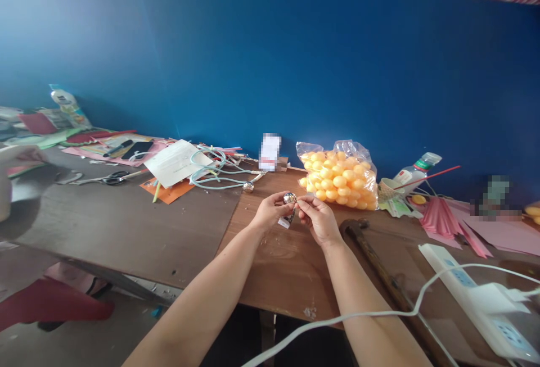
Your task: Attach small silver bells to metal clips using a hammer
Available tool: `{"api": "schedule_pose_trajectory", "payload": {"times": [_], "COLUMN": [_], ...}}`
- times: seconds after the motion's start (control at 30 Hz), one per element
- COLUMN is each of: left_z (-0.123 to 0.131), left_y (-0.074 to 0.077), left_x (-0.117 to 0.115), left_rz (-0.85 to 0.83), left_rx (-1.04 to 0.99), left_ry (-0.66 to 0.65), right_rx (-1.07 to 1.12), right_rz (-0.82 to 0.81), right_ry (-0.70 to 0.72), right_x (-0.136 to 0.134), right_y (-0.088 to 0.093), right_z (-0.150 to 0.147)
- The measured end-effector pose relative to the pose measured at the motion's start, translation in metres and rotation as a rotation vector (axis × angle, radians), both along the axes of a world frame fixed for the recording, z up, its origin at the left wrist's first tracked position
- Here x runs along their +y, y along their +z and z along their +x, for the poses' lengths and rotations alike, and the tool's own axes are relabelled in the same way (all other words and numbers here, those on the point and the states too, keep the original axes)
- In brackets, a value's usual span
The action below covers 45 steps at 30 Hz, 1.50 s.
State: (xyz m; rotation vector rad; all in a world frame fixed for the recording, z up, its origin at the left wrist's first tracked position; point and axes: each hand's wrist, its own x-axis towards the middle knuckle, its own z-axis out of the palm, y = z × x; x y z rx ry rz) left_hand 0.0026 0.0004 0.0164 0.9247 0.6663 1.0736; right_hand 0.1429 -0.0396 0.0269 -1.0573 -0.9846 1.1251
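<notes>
My left hand point(270, 209) is closed on a shiny silver ball point(289, 198), held between thumb and fingers above the brown table point(282, 260). Right beside it, my right hand point(318, 218) pinches at the ball's right side; whatever is between its fingertips is too small to make out. Under the hands lies a small black and white item point(286, 221), partly hidden. A second silver ball point(248, 187) rests on the table to the left, by a pale blue cord point(223, 186).
Behind my hands stands a clear bag of orange balls point(341, 181). Scissors point(113, 177) and white paper point(177, 163) lie left. At right are a wooden-handled tool point(375, 260), a bottle point(415, 170) and a power strip point(472, 294); its white cable crosses in front of my right arm.
</notes>
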Motion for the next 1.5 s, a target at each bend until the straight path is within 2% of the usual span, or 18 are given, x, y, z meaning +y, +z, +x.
{"api": "schedule_pose_trajectory", "payload": {"times": [0.17,0.43,0.67,1.0,1.5], "left_z": [0.000,0.000,0.000,0.001,0.000], "left_y": [0.004,0.006,-0.002,-0.015,-0.005], "left_x": [-0.001,-0.003,0.002,0.009,0.004], "left_rz": [0.030,0.111,0.282,0.420,0.476], "left_rx": [0.085,0.244,0.442,0.564,0.687], "left_ry": [-0.005,0.024,0.081,0.111,0.158], "right_rx": [-0.007,-0.014,-0.026,0.001,-0.019], "right_rz": [0.011,-0.070,-0.081,-0.102,-0.114], "right_ry": [0.020,0.021,0.019,0.013,0.037], "right_x": [0.000,0.000,0.001,0.002,0.003], "right_y": [0.002,0.002,0.001,0.000,-0.002], "right_z": [-0.001,0.002,0.003,0.003,0.006]}}
